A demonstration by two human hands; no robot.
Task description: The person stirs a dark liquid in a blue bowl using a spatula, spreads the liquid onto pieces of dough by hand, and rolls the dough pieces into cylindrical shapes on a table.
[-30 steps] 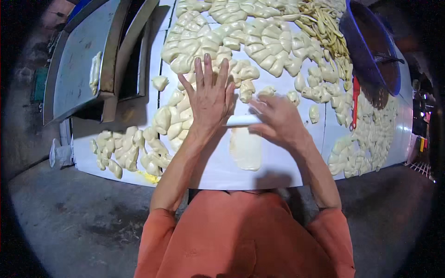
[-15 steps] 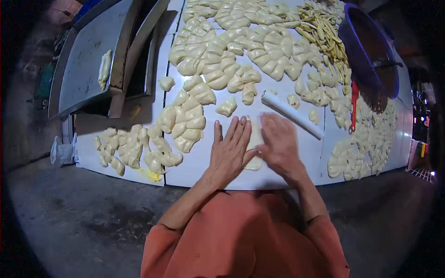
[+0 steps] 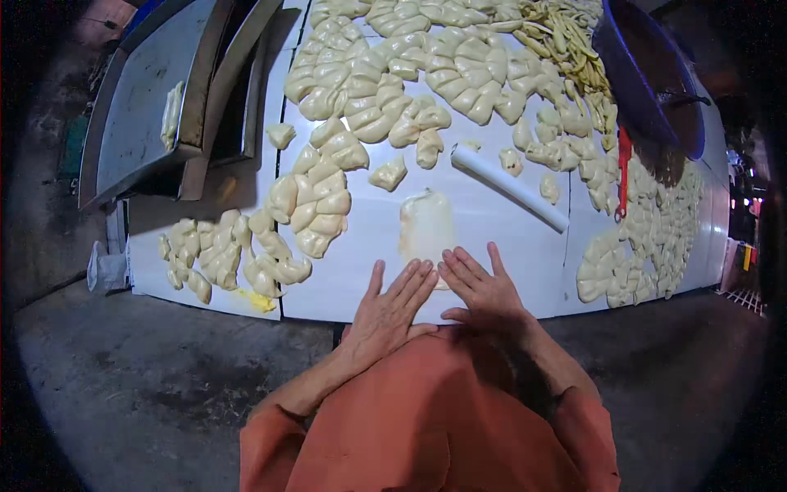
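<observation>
While the dough sheet (image 3: 427, 221) is spread flat on the white desk (image 3: 525, 275), its near end is covered by the fingertips of the left grip (image 3: 389, 307) and the right grip (image 3: 490, 295). Both are laid palm down and opened flat: the fingers are stretched forward, the thumbs held apart, the outer fingers splayed. The two are angled inward, fingertips brought close together, and most of the sheet is left uncovered just beyond them; how hard it is pressed cannot be told.

Past the sheet, off to the right, the rolling pin (image 3: 508, 187) is parked at a slant. A dough lump (image 3: 388, 173) is placed beyond the far left corner, and dough pieces (image 3: 318, 205) are bunched farther left. Over on the right, a red tool (image 3: 624, 172) is set near the blue basin (image 3: 623, 78). Whether a label is carried by the white bag (image 3: 111, 271) at the left edge cannot be told.
</observation>
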